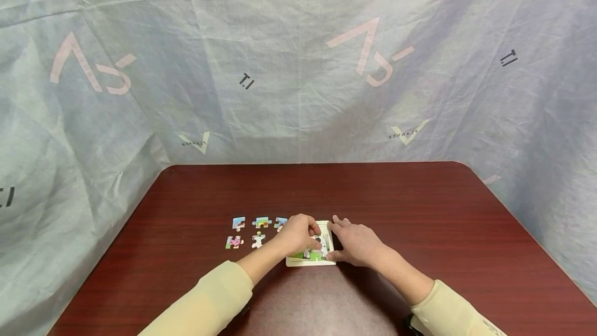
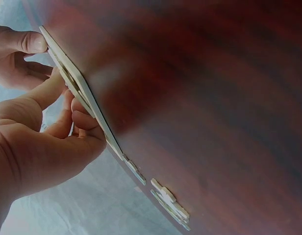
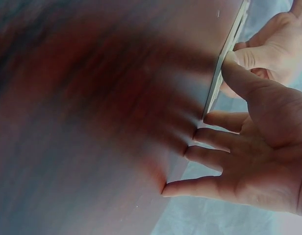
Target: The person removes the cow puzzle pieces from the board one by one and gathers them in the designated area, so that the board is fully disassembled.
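A shallow pale puzzle tray [image 1: 304, 263] lies flat on the table, with green, white and black picture parts [image 1: 313, 255] showing inside it. Over its middle bends my left hand [image 1: 298, 233], thumb and curled fingers at opposite edges of a thin puzzle piece [image 2: 75, 90] that sits slightly tilted against the tray. Much of that piece is hidden by the fingers. To the right of the tray, my right hand [image 1: 358, 242] has its fingers spread, fingertips on the table. Its thumb [image 3: 244, 78] rests on the tray's near right edge.
Left of the tray lie several loose puzzle pieces, among them a pink one [image 1: 235, 242], a white one [image 1: 258, 240] and a green and blue one [image 1: 262, 222]. The dark red table [image 1: 401, 196] ends at a grey cloth backdrop [image 1: 289, 92].
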Motion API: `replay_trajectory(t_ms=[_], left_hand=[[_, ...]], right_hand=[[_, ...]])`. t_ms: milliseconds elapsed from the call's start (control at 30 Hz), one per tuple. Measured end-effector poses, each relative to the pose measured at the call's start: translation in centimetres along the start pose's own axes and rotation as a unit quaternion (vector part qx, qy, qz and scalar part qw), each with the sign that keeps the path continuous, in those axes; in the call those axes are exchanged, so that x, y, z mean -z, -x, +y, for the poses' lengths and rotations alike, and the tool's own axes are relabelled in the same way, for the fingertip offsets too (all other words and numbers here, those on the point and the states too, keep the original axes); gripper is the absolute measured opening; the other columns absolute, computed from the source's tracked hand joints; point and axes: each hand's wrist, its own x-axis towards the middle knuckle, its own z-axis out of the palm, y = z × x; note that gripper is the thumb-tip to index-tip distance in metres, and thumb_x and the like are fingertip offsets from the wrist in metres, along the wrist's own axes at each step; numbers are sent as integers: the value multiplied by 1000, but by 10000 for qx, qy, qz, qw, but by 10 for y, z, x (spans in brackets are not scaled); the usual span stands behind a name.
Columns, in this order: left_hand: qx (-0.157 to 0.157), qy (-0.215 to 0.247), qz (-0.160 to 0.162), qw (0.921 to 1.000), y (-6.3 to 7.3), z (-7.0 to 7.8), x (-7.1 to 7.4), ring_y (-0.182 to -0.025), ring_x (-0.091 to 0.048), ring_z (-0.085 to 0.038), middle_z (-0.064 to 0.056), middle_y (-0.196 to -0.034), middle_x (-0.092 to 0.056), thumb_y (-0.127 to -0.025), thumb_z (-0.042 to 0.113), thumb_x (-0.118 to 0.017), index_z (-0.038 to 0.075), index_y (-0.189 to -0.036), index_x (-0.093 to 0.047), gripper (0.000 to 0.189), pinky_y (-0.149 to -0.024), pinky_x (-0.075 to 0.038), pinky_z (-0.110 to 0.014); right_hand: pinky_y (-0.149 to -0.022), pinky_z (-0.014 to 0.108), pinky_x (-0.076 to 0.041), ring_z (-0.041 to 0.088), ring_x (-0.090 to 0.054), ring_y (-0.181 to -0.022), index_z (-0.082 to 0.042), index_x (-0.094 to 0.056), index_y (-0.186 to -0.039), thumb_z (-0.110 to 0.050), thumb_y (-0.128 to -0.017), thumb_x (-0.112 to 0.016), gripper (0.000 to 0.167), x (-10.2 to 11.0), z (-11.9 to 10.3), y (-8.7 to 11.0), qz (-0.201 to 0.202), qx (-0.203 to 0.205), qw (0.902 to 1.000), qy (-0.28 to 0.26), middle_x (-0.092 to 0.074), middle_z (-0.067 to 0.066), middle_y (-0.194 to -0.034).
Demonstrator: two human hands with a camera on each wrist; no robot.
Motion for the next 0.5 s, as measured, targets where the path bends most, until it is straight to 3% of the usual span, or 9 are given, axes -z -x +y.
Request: replay_trajectory(t_ms=[500], left_hand=[[-30, -36, 35, 10000, -1, 1, -1, -72, -51, -12, 1, -80, -57, -84, 7, -82, 8, -91, -69, 15, -68, -45, -29]], right_hand=[[-96, 55, -48, 42, -53, -129, 3, -54, -140, -43, -85, -80, 77, -1, 0, 0, 26, 22, 10000, 34, -48, 28, -147]])
